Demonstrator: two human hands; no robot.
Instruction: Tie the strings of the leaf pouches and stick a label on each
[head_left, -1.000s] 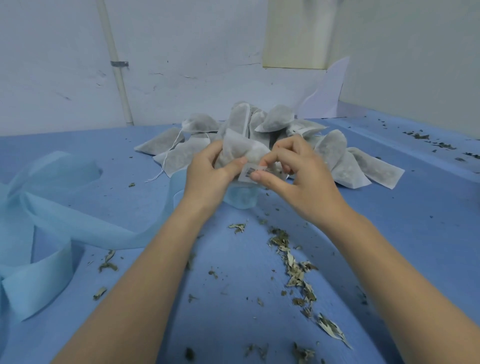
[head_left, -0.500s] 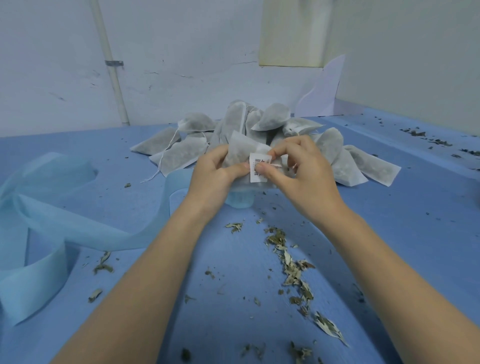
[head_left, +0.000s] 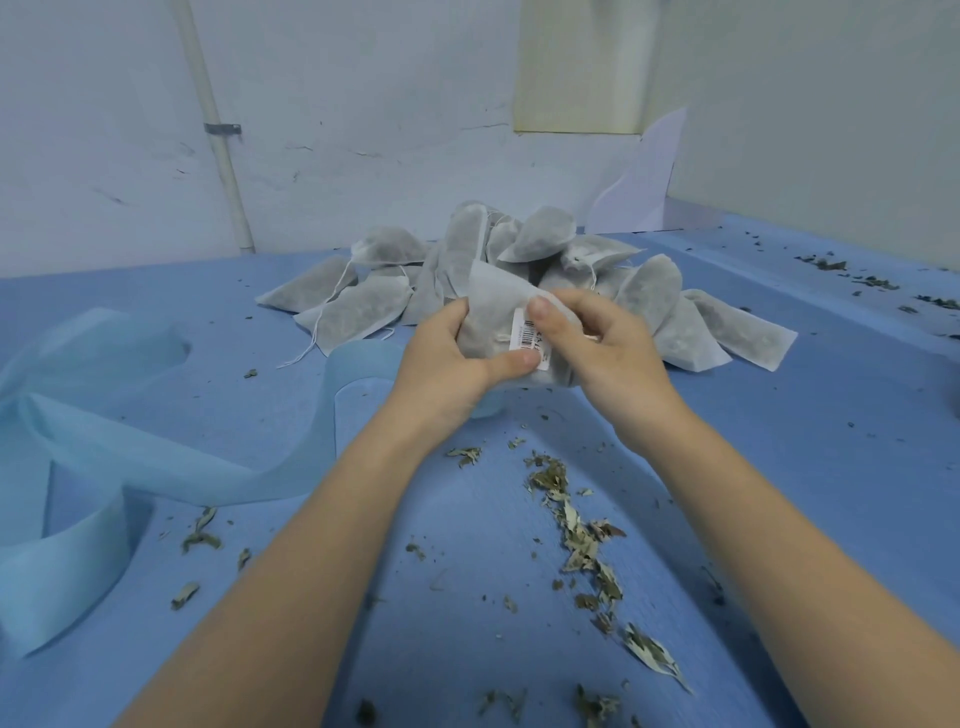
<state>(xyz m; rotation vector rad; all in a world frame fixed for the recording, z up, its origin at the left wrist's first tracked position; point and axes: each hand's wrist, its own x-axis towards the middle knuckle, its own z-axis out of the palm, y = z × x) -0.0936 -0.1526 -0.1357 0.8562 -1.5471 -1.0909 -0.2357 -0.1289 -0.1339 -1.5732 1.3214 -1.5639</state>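
From the head camera, the person is holding one leaf pouch (head_left: 493, 317) up over the blue table (head_left: 779, 467), just in front of the pile of pouches (head_left: 519, 249) heaped against the far wall. The left hand (head_left: 447, 364) is gripping the pouch from the left, fingers curled behind it and the thumb lying across its lower front, the thumb tip touching the bottom end of a small white barcode label (head_left: 527, 335). The right hand (head_left: 597, 343) is wrapping round the pouch from the right, its thumb pressing down on the top end of that label, so the label is lying flat on the pouch's front face between the two thumbs (the print is too small to read). A short knot of white string (head_left: 501, 338) is showing on the pouch just left of the label. Loose strings are trailing from a few pouches on the left side of the pile. A wide band of light blue fabric (head_left: 156, 457) is looping across the table on the left, its near end reaching under the left hand. Dried leaf scraps (head_left: 576, 525) are lying scattered on the table between the forearms, and more are sprinkled along the far right edge.
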